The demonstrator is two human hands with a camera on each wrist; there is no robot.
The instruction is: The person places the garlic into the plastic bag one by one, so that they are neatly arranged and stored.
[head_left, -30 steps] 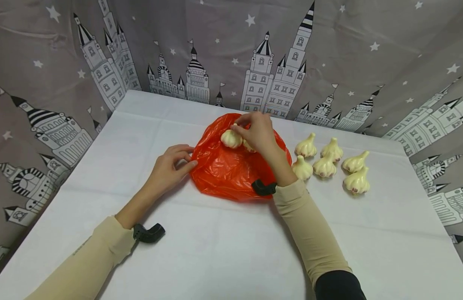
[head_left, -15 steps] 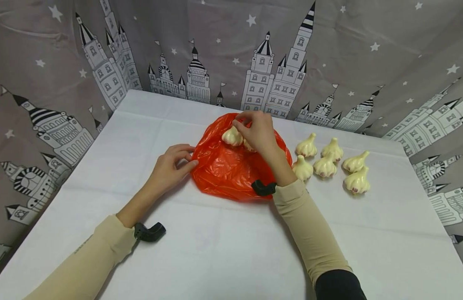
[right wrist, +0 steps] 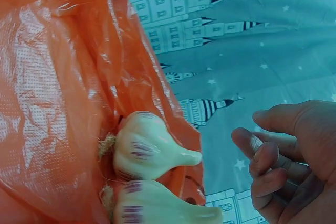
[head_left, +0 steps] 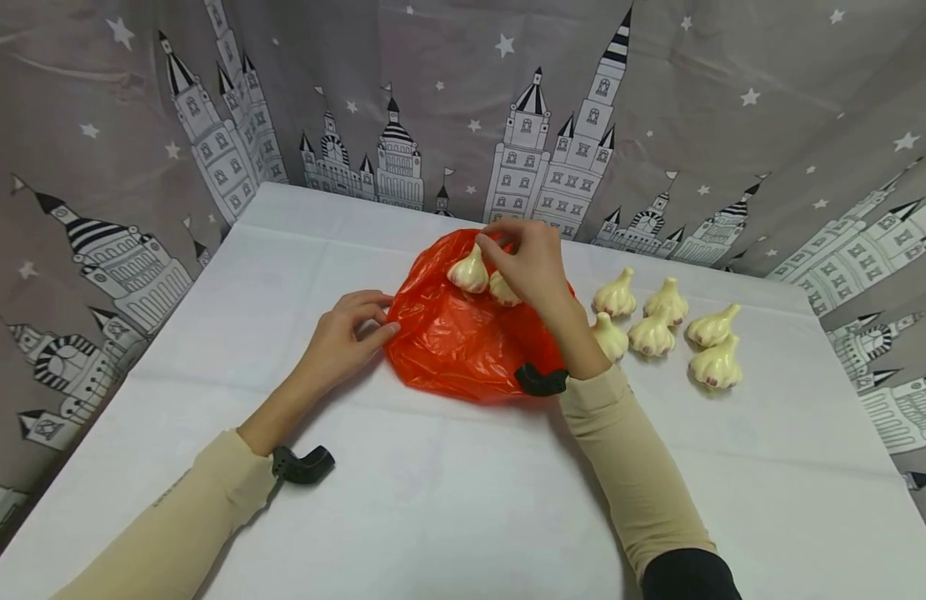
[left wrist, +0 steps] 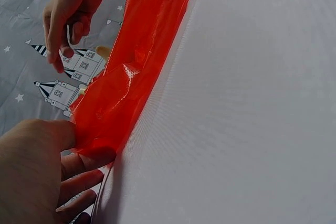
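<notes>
A red plastic bag (head_left: 455,350) lies spread open on the white table. Two garlic bulbs sit in its far part: one (head_left: 468,273) stands with its stem up, and the other garlic bulb (head_left: 502,290) is partly behind my right hand (head_left: 536,262). In the right wrist view a gap separates my loosely bent right fingers (right wrist: 268,182) from the stems of both bulbs (right wrist: 144,148), and nothing is between them. At the bag's left edge, my left hand (head_left: 341,340) pinches the plastic between thumb and index finger, as the left wrist view shows.
Several more garlic bulbs (head_left: 652,335) lie right of the bag, with a pair (head_left: 716,363) farther right. A grey cloth (head_left: 432,100) printed with castles and stars hangs behind the table (head_left: 432,492). Black wrist cameras (head_left: 303,465) sit at both cuffs.
My right hand has let go of the stem of the left garlic bulb and risen slightly to the right. The bulb now stands in the bag. My left hand keeps its place at the bag's edge.
</notes>
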